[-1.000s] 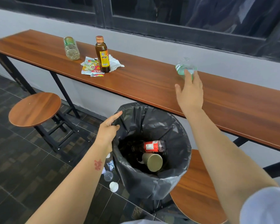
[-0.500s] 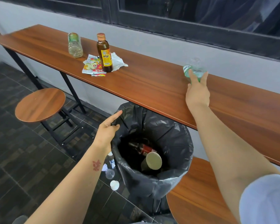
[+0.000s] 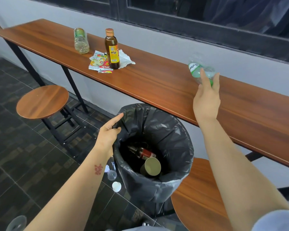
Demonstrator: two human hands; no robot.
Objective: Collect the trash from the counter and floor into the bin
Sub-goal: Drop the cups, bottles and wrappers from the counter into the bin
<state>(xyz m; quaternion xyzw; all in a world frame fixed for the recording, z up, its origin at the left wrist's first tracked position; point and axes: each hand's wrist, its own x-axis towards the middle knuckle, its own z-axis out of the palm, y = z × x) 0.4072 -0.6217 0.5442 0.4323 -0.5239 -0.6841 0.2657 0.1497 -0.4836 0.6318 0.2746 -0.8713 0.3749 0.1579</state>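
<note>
Where the right hand reaches: crumpled plastic bottle [image 3: 196,68], at the counter's [image 3: 157,84] far edge, close to the wall.
Right hand [image 3: 207,99]: arm stretched forward over the counter, back of hand to camera; fingers [image 3: 203,77] fairly straight, spread against the bottle's near end. Whether they close round it cannot be told.
Left hand [image 3: 108,132]: pinches the rim of the black liner [image 3: 157,129]; index finger laid straight along the rim.
Bottle, appearance: clear, crushed, tilted, green-and-white label; a green patch shows between the fingers.
Bin [image 3: 173,187]: below the counter edge, between the two arms; holds a red-labelled bottle [image 3: 144,153] and a tan cup [image 3: 152,166].
Counter, left part: brown glass bottle [image 3: 112,49], upright on printed wrappers [image 3: 98,64]; white paper [image 3: 126,59] behind it; crushed clear bottle [image 3: 81,41] near.
Floor beside bin: clear cup [image 3: 111,175], white lid [image 3: 116,186].
Stools: round stool [image 3: 42,101] left; second stool [image 3: 198,197] right, touching the bin.
Hidden: right thumb; the bottle's contact with the counter; a clear object [image 3: 17,223] cut off at lower left.
</note>
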